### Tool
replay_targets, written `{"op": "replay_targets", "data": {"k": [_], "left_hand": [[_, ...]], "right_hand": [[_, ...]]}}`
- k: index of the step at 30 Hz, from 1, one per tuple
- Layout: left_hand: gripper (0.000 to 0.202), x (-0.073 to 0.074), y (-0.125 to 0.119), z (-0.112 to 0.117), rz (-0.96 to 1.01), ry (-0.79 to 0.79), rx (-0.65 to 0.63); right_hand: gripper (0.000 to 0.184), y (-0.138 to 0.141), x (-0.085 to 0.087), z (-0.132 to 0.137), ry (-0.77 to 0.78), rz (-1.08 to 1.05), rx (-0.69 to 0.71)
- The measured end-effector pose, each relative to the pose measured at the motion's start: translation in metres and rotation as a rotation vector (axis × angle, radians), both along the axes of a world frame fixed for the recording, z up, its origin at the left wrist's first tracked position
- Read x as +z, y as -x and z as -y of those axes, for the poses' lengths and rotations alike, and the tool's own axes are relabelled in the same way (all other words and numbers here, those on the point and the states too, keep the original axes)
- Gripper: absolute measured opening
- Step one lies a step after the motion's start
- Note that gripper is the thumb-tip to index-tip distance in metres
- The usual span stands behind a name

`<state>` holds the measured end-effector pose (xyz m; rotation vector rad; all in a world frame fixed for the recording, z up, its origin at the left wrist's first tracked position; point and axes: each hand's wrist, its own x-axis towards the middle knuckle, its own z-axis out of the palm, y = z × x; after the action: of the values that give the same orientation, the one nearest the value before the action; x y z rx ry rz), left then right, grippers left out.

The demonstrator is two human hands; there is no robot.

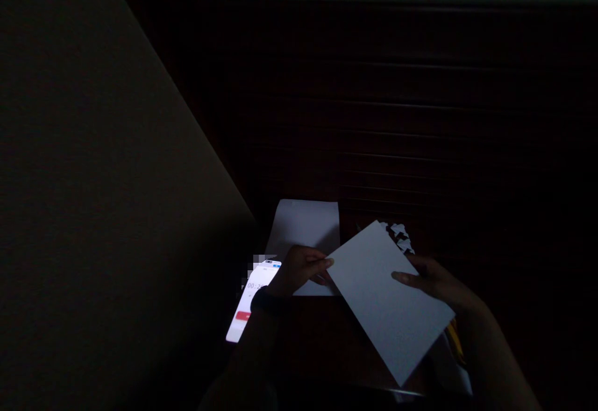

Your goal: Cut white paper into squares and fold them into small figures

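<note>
The scene is very dark. My left hand (301, 269) pinches the left corner of a white sheet of paper (387, 302) that is held tilted over a dark table. My right hand (432, 280) grips the sheet's right edge, with the thumb lying on top of the paper. A dark band sits on my left wrist. Both hands are closed on the same sheet.
A second white sheet (306, 224) lies flat behind my left hand. A lit phone (250, 302) showing a timer and a red button lies to the left. Small white paper shapes (399, 236) sit behind the held sheet. Something yellow (455, 339) shows under my right forearm. A pale wall (93, 180) fills the left.
</note>
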<state>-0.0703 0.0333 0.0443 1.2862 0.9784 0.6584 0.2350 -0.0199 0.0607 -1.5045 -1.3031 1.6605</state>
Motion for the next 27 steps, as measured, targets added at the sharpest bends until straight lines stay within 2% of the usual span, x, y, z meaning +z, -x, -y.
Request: {"op": "replay_targets", "data": {"k": [3,10,14,17,20,22,24,27], "left_hand": [[0.03,0.004,0.002,0.0,-0.02,-0.008,0.021],[0.031,0.018,0.005,0.003,0.005,0.058,-0.175],[0.034,0.023,0.007,0.004,0.05,0.076,-0.193],[0.037,0.024,0.008,0.005,0.095,0.096,-0.171],[0.037,0.022,0.007,0.005,0.125,0.109,-0.118],[0.039,0.019,0.003,0.006,0.154,0.122,-0.046],[0.044,0.015,-0.004,0.006,0.211,0.121,0.075],[0.048,0.008,-0.016,0.008,0.31,0.107,0.272]], "right_hand": [[0.048,0.001,0.004,0.003,0.01,-0.022,0.055],[0.041,-0.005,0.001,0.004,0.03,-0.069,0.099],[0.044,-0.006,0.002,0.006,0.02,-0.146,0.058],[0.041,-0.011,-0.004,0.009,0.04,-0.153,-0.05],[0.028,-0.02,-0.013,0.01,0.024,-0.085,-0.142],[0.025,-0.024,-0.018,0.008,0.007,-0.049,-0.126],[0.025,-0.022,-0.019,0.004,-0.011,-0.05,-0.094],[0.029,-0.01,-0.02,-0.004,-0.038,-0.086,-0.123]]}}
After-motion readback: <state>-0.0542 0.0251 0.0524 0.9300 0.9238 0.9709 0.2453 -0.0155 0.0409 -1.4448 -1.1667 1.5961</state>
